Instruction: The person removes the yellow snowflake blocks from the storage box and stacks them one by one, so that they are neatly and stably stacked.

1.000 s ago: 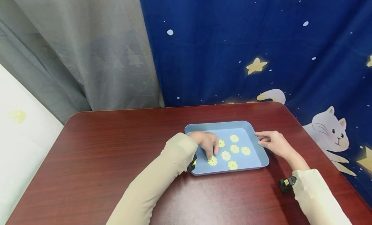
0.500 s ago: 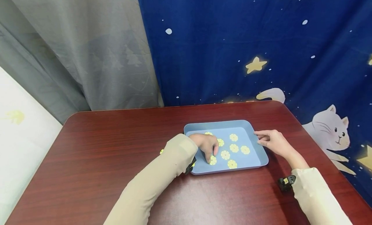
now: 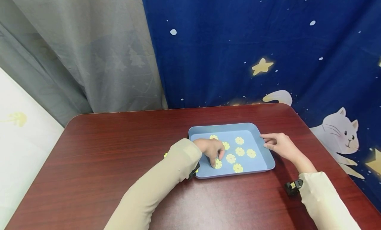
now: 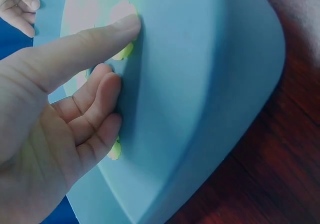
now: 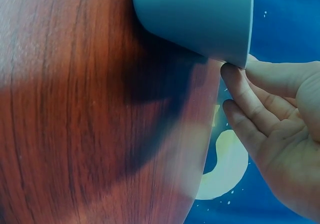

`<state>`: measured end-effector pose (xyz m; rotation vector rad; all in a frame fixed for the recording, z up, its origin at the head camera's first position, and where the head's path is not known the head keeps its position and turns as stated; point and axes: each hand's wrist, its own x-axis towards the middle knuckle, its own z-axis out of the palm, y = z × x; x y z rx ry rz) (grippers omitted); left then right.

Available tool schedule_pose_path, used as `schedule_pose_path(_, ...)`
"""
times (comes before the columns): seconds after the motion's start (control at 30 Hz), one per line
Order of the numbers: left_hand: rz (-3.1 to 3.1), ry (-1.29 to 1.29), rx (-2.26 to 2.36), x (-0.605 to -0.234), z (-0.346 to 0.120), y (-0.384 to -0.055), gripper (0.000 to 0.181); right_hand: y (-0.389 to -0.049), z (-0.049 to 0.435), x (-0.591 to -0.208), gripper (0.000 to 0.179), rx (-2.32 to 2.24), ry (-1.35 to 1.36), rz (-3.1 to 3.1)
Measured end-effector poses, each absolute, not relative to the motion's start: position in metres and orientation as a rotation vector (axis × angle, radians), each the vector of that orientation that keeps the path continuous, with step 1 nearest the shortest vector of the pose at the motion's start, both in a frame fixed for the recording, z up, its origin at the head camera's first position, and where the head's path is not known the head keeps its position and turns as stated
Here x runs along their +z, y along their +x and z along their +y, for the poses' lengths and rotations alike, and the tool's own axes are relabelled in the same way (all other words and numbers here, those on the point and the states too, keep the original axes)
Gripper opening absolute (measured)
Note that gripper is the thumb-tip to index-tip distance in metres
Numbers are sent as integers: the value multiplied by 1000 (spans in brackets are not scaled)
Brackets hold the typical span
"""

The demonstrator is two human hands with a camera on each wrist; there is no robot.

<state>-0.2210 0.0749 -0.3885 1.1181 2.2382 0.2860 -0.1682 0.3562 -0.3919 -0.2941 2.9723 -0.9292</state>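
A blue-grey rectangular tray (image 3: 205, 171) lies on the table with several flat, round yellow pieces patterned like lemon slices (image 3: 239, 151) spread over its floor. Over its left half reaches my left hand (image 3: 212, 150), the fingertips down at the edge of a yellow lemon slice (image 3: 218, 164) near the front. The left wrist view has the straight thumb (image 4: 95, 46) lying across a yellow piece (image 4: 124, 52), the other fingers loosely bent. At the tray's right wall, my right hand (image 3: 281, 145) pinches the rim between thumb and fingers, also seen in the right wrist view.
The dark red wooden table (image 3: 119, 140) extends left and in front of the tray. Partly behind the left sleeve (image 3: 166, 177), a bit of yellow (image 3: 165, 154) shows on the table. Grey (image 3: 119, 58) and blue starry (image 3: 208, 58) curtains hang behind.
The left hand has shifted slightly at the front slice, uncovering more of it and another slice at the back left. The right hand keeps its grip on the tray's rim.
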Motion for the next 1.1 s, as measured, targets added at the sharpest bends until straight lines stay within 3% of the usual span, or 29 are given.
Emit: schedule_pose_path(1.1, 2184, 1105, 416, -381, 71, -221, 21, -169, 357, -393, 36, -927, -316, 2979)
